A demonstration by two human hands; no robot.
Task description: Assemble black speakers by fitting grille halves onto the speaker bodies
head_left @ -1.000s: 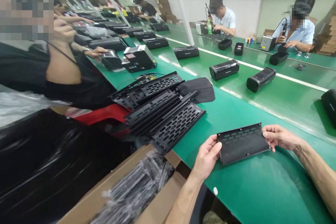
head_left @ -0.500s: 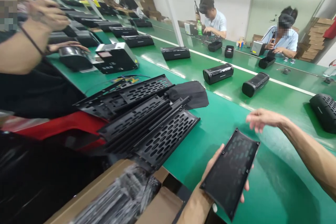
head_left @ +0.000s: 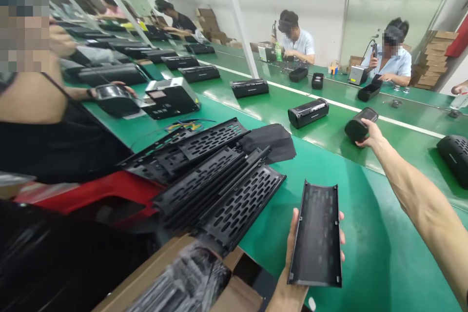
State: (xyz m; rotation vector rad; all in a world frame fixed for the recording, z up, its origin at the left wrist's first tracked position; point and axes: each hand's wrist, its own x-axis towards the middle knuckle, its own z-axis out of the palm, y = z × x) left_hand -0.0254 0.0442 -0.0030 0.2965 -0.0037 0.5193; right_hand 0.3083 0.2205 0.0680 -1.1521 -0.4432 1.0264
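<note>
My left hand [head_left: 291, 248] is wrapped round the back of a black slotted speaker grille panel [head_left: 317, 234], its inner face turned up and a dark sheet lying over the slots. Further off, my right hand [head_left: 372, 134] grips the near end of a black speaker body [head_left: 360, 124] on the green bench, thumb and fingers on either side of it. To the left lies a pile of similar black grille panels [head_left: 241, 200], some showing open slots. Behind the pile rests a stack of black cloth sheets [head_left: 270, 141].
Other black speaker bodies [head_left: 309, 113] stand along the green bench [head_left: 292, 165]. A cardboard box [head_left: 153, 273] with plastic-wrapped parts is at the front left, near a red bin [head_left: 91, 190]. A co-worker's arm [head_left: 32, 92] is at left; several people sit opposite.
My right hand has reached forward and taken hold of the speaker body. My left hand has turned the grille panel more upright in view. The whole view has shifted slightly.
</note>
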